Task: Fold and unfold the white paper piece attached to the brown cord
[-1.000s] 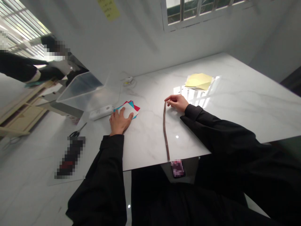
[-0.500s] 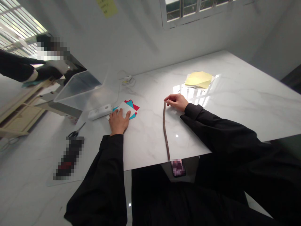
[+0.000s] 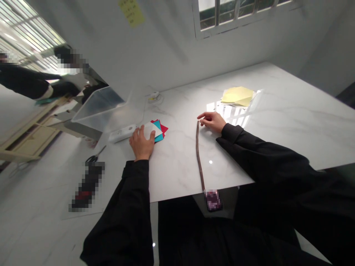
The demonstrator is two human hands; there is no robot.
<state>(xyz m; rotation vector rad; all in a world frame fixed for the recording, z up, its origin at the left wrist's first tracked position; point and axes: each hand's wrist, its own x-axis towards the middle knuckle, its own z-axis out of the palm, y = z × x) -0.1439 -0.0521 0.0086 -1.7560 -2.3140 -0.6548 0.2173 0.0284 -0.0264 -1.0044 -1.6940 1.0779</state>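
Observation:
My left hand (image 3: 142, 143) lies with fingers spread at the left side of a small stack of coloured paper. A white sheet (image 3: 152, 128) is on top, with blue paper (image 3: 159, 138) and red paper (image 3: 164, 129) sticking out beneath. A thin brown stick (image 3: 198, 153) lies lengthwise on the white table, its near end by the front edge. Close to the stick's far end is my right hand (image 3: 213, 121), its index finger stretched past the tip and the thumb just to the right. Its fingers are apart; the other fingers are curled.
A white power strip (image 3: 122, 133) and a clear plastic bin (image 3: 100, 107) stand on the left. Black scissors (image 3: 93, 158) lie nearer. Yellow paper sheets (image 3: 237, 96) rest at the back right. A phone (image 3: 213, 200) is below the table edge. Another person (image 3: 24, 79) is at far left.
My right fingers have loosened from the stick's far end. My left fingers have lifted slightly and shifted toward the stack's left side. The whole view has moved a little.

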